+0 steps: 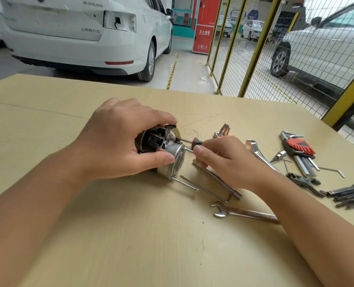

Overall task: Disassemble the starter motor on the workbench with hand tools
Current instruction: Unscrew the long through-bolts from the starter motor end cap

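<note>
- Two hands work mid-bench. Left hand [118, 139] clasps the starter motor [163, 150] from above, thumb on its silver end, motor lying on the workbench [89, 235].
- Right hand [223, 160] pinches a screwdriver [194, 142], shaft reaching the motor's end.
- Two long bolts [187, 184] lie just beside the motor.
- Wrenches [244, 213] and hex key sets [300, 150] lie right; the right forearm covers part of them.

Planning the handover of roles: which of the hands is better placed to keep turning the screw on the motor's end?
The right hand: it already pinches the screwdriver, its shaft pointing at the starter motor. The left hand grips the motor, steadying it.
</note>
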